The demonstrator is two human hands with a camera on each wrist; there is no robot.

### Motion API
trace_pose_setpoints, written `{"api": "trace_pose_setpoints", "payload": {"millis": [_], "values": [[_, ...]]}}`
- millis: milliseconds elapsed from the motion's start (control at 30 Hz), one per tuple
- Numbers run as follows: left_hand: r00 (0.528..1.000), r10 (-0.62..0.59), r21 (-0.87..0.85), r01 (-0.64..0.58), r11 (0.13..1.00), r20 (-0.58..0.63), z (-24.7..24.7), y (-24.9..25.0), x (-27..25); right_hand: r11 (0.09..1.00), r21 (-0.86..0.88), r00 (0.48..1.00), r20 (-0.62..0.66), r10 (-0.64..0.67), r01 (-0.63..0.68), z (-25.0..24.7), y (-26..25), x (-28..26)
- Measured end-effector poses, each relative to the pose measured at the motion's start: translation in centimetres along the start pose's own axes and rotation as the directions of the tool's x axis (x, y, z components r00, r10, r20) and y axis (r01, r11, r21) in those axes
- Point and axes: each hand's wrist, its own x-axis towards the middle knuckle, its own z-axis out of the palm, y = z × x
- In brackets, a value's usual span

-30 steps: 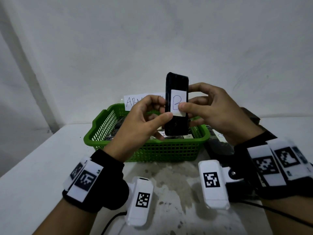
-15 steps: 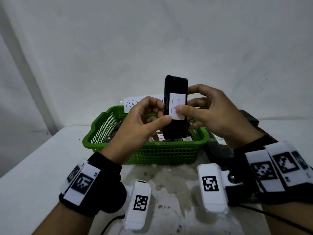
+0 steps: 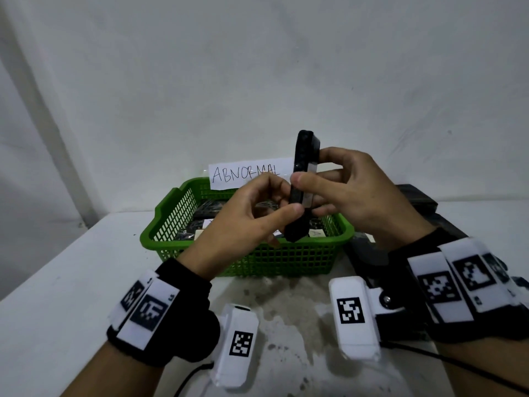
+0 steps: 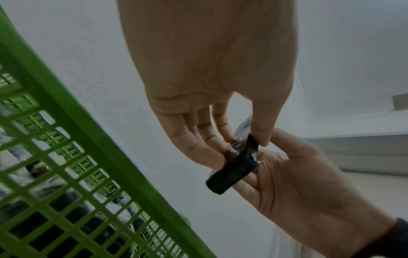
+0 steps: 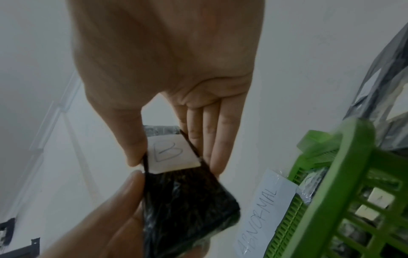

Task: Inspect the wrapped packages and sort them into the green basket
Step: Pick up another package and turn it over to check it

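Both hands hold one black wrapped package (image 3: 303, 187) upright in the air, above the near side of the green basket (image 3: 183, 207). Package stands edge-on to the head camera, narrow side facing it.

Left hand (image 3: 246, 222): thumb and fingers pinch the lower half of the package. Right hand (image 3: 355, 193): thumb on the near edge, fingers behind, pinching the upper half.

From the right wrist, a white label (image 5: 172, 155) on the package face reads "B"; the right thumb sits at its edge.

Basket rests on the white table (image 3: 71, 282) by the wall. It holds several more wrapped packages (image 3: 206, 209), some showing white labels. A paper sign (image 3: 249, 173) on the far rim reads "ABNORMAL".

Right of the basket, partly behind the right wrist, lies a dark pile (image 3: 420, 196); too hidden to tell what it is made of.
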Motion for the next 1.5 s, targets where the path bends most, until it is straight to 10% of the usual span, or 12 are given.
{"api": "trace_pose_setpoints", "payload": {"millis": [300,600,833,967,1067,1500], "values": [[0.997,0.046,0.061,-0.043,0.997,-0.056,-0.2,-0.4,0.0,0.996,0.049,0.963,0.256,-0.080,0.070,0.1,-0.3,-0.5],[0.968,0.228,0.200,-0.205,0.958,-0.099,-0.3,-0.6,0.1,0.979,0.114,0.901,0.421,0.106,-0.169,-0.1,0.7,-0.3],[0.959,0.267,0.192,-0.244,0.950,-0.099,-0.6,-0.5,0.1,0.966,0.257,0.963,0.265,-0.052,-0.018,0.5,0.8,0.1],[0.983,0.032,-0.045,-0.041,0.998,-0.182,-0.6,0.7,0.0,0.981,0.187,0.975,0.204,-0.091,0.052,0.3,0.8,0.0],[0.990,-0.141,-0.120,0.140,0.983,-0.001,-0.9,1.5,-0.1,0.988,0.098,0.969,0.206,-0.136,0.118,-0.1,1.0,-0.1],[0.988,-0.124,-0.086,0.132,0.988,0.093,-0.3,1.0,-0.4,0.995,0.066,0.996,0.039,-0.076,0.074,-0.6,0.4,0.1]]}}
